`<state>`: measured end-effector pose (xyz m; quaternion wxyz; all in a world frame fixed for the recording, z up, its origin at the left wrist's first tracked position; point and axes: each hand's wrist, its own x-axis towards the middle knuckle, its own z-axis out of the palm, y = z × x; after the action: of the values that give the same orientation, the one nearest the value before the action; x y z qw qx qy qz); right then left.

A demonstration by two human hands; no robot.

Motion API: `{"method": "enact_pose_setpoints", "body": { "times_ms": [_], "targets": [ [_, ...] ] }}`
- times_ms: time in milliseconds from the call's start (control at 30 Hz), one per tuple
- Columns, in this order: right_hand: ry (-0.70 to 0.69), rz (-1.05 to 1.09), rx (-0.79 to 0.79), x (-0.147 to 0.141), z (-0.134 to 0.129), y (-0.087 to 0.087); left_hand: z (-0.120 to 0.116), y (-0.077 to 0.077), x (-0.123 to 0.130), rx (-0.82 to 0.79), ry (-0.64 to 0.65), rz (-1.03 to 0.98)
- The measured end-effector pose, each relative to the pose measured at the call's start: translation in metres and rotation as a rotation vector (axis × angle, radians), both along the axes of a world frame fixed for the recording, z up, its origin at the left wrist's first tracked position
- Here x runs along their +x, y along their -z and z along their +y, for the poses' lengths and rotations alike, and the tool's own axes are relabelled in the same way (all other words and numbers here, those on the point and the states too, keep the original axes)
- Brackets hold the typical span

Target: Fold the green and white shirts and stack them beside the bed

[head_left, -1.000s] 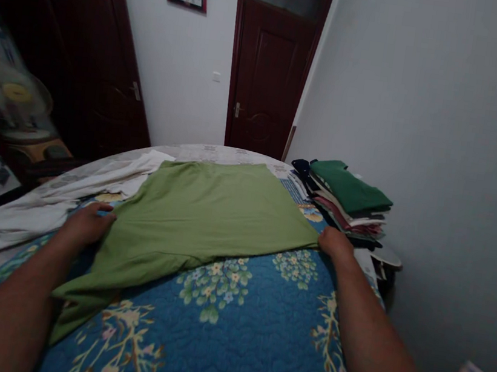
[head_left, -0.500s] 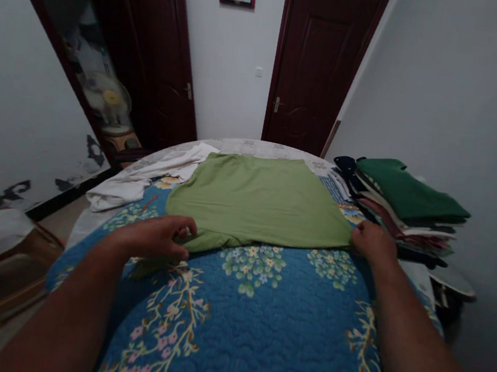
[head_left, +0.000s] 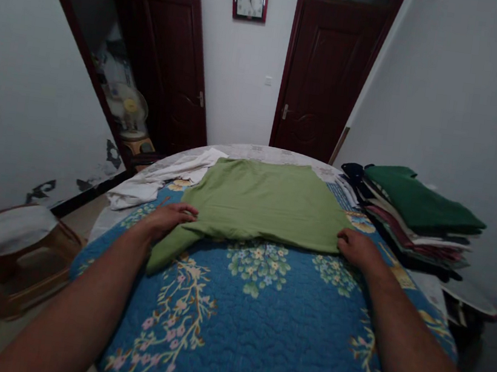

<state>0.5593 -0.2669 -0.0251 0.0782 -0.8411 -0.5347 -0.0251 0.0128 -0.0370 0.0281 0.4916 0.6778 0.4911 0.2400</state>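
Note:
A light green garment (head_left: 269,201), perhaps a shirt, lies spread over a blue floral quilted cover (head_left: 256,333) on a table. One narrow part of it, like a sleeve (head_left: 171,249), sticks out toward me at the near left. My left hand (head_left: 168,219) rests at the garment's left edge, just above that part, fingers stretched out onto the fabric. At the near right corner, my right hand (head_left: 357,248) pinches the cloth between thumb and fingers. The near edge is slightly rumpled toward the left.
A stack of folded clothes with a dark green piece (head_left: 425,200) on top stands at the right. White cloth (head_left: 138,190) lies along the table's left side. A wooden stool (head_left: 36,268) is on the floor at left, a round-topped stool (head_left: 472,299) at right.
My left hand has come down onto the garment's left edge. My right hand stays at the near right corner, which has shifted slightly inward. The view has tilted up a little.

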Motion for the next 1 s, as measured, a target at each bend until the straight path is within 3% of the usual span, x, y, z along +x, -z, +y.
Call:
{"method": "enact_pose_setpoints", "body": {
  "times_ms": [100, 167, 233, 333, 400, 500, 600, 700, 833, 1000],
  "targets": [
    [0.003, -0.013, -0.009, 0.0, 0.001, 0.001, -0.007, -0.005, 0.003, 0.111, -0.026, -0.021],
    [-0.003, -0.01, -0.009, -0.001, 0.002, 0.001, -0.018, -0.019, 0.003, 0.296, 0.127, 0.051],
    [-0.009, -0.005, -0.009, -0.001, 0.002, 0.0, -0.033, -0.029, 0.004, 0.426, 0.359, 0.183],
    [0.002, -0.006, -0.017, 0.0, 0.003, 0.001, -0.054, -0.026, 0.011, 0.544, 0.569, 0.35],
    [0.008, -0.009, -0.021, 0.0, 0.003, 0.002, -0.057, -0.014, 0.021, 0.593, 0.558, 0.38],
    [0.009, -0.004, -0.007, 0.002, 0.004, 0.005, -0.039, 0.003, 0.034, 0.499, 0.461, 0.329],
    [0.008, -0.005, 0.013, 0.004, 0.004, 0.008, -0.003, 0.006, 0.043, 0.396, 0.257, 0.337],
    [-0.016, -0.008, 0.012, 0.005, 0.005, 0.01, 0.025, 0.004, 0.05, 0.405, 0.132, 0.403],
    [-0.014, -0.02, 0.009, 0.005, 0.006, 0.011, 0.03, 0.007, 0.057, 0.513, 0.145, 0.442],
    [-0.022, -0.008, 0.032, 0.007, 0.007, 0.014, 0.007, 0.003, 0.04, 0.526, 0.306, 0.426]
  ]
}}
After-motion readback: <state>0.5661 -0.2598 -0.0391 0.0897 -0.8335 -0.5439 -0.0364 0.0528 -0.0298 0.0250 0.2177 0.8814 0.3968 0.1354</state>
